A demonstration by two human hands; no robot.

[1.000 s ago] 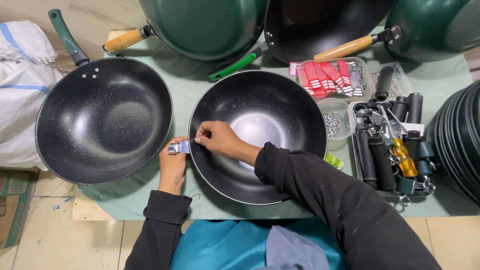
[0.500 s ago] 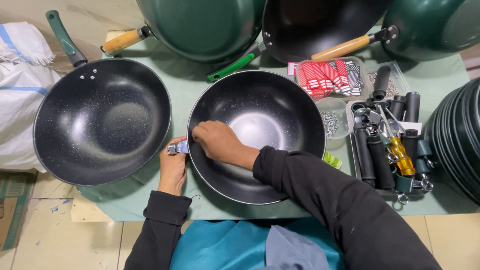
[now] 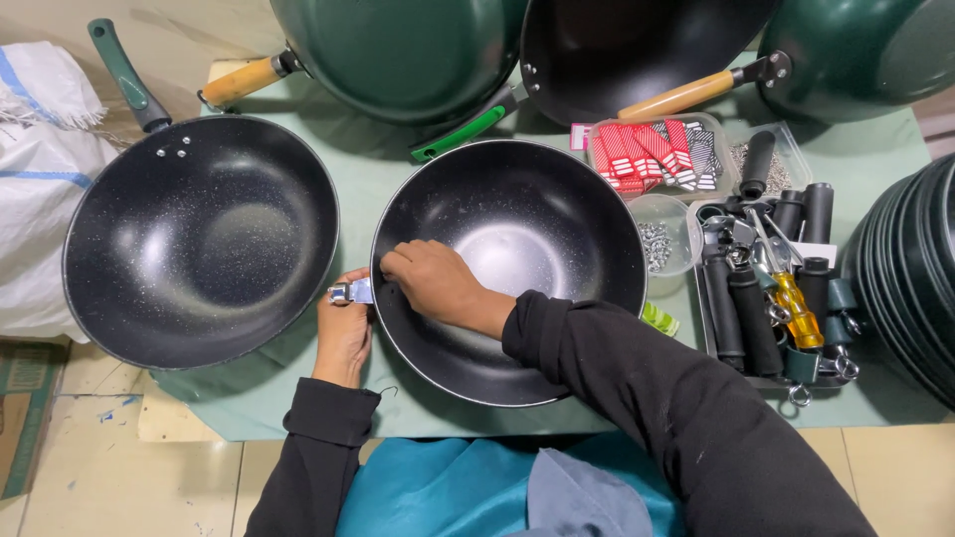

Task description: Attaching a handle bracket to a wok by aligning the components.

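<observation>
A black speckled wok [image 3: 537, 209] without a handle lies in front of me on the green table cover [image 3: 378, 169]. My left hand [image 3: 342, 328] holds a small metal handle bracket [image 3: 350, 292] against the outside of the wok's left rim. My right hand [image 3: 430, 281] reaches inside the wok and presses its fingertips on the inner wall right behind that bracket. Whatever small part the right fingers pinch is hidden.
A second black wok [image 3: 199, 239] with a green handle lies to the left. More woks [image 3: 398, 50] with wooden handles lean at the back. To the right are a tray of black handles [image 3: 746, 308], a yellow screwdriver [image 3: 796, 308], a cup of screws [image 3: 657, 244], red tags [image 3: 642, 154] and stacked pans [image 3: 910, 278].
My right hand has slid a little lower and further inside the wok wall. The left hand and the bracket have stayed at the rim.
</observation>
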